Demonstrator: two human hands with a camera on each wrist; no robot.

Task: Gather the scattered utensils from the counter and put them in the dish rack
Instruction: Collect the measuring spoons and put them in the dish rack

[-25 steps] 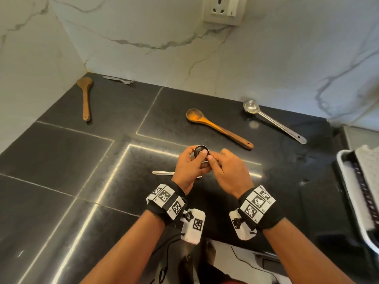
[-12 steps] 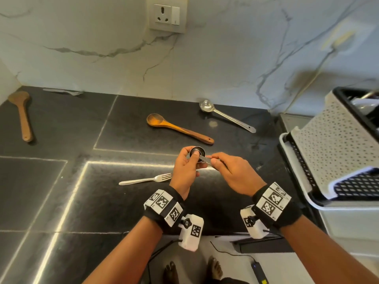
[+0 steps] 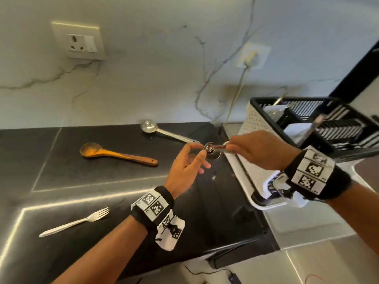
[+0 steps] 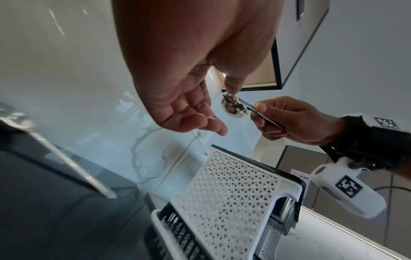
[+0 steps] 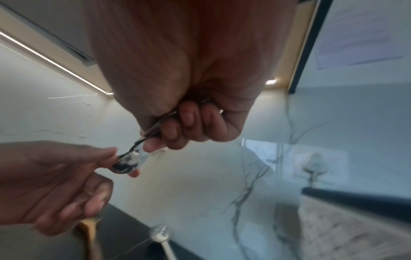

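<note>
A small steel spoon (image 3: 211, 149) is held in the air between both hands, just left of the dish rack (image 3: 256, 119). My right hand (image 3: 228, 147) grips its handle with curled fingers. My left hand (image 3: 198, 149) pinches the round bowl between thumb and fingertip. The right wrist view shows the spoon (image 5: 129, 163) with my right hand (image 5: 160, 139) curled round the handle and my left hand (image 5: 122, 162) on the bowl. In the left wrist view the spoon (image 4: 233, 107) hangs above the rack's white lattice wall (image 4: 233, 184). The rack holds some utensils.
On the black counter lie a wooden spoon (image 3: 114, 153), a steel ladle (image 3: 164, 131) near the wall and a fork (image 3: 78, 221) at the front left. A cable (image 3: 238, 93) runs down the marble wall behind the rack.
Both hands have lifted the small spoon up and to the right, from over the counter's middle to beside the rack. The view has swung right.
</note>
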